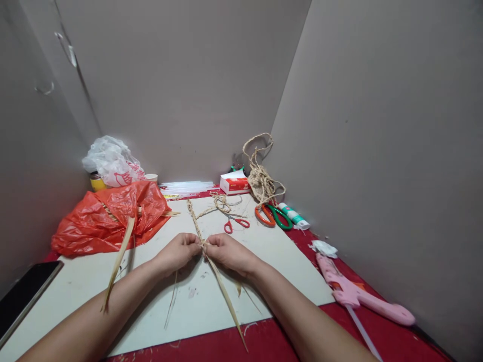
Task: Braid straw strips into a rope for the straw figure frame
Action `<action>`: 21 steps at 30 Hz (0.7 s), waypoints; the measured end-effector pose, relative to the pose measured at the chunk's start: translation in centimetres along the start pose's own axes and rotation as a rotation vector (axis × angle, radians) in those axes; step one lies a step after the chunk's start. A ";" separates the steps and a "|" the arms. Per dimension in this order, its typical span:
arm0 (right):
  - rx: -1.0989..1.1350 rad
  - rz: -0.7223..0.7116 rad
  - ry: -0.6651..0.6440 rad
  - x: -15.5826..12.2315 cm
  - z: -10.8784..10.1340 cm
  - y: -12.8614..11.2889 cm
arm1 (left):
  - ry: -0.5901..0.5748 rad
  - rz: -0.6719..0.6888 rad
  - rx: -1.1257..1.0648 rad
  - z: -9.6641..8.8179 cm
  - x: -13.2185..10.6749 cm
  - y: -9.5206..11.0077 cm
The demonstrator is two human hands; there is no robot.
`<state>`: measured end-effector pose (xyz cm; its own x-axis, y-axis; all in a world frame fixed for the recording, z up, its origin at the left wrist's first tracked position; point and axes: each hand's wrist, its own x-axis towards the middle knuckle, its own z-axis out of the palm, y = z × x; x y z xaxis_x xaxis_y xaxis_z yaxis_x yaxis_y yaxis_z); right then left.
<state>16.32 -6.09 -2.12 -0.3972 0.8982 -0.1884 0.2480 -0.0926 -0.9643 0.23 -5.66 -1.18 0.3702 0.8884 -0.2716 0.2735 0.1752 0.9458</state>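
A braided cord of dry straw-coloured leaf strips (pixel 193 217) runs away from me across the white board. Both hands meet at its near end, their fingertips pinched close together. My left hand (pixel 180 253) is closed on the braid from the left, and my right hand (pixel 228 254) grips it from the right. From between them a long loose leaf strip (pixel 225 290) hangs toward the board's near edge, with thinner strands below each hand. Beyond the hands lie small red-handled scissors (pixel 237 224) and a thin loose length of braid (pixel 221 202).
The white board (pixel 294 271) rests on a red cloth (pixel 215 344). An orange plastic bag (pixel 109 221) holding leaf strips and a dark phone (pixel 28 294) are left. Right are a coiled braid (pixel 261 181), green-handled scissors (pixel 281 217), a glue stick (pixel 294 216) and a pink glue gun (pixel 362 295). Grey walls enclose the table.
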 end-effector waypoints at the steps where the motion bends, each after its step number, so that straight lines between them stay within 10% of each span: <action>1: -0.073 -0.031 0.026 0.0 0.0 0.0 | 0.018 0.019 0.022 0.1 0.0 -0.1; 21: -0.981 -0.206 0.232 -1.6 0.3 -0.8 | 0.022 -0.077 -0.049 0.1 0.2 -0.7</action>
<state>16.51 -7.59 -1.12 -0.3591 0.9275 0.1038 0.8483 0.3708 -0.3780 0.19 -5.67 -1.94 0.3304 0.8805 -0.3400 0.2566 0.2629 0.9301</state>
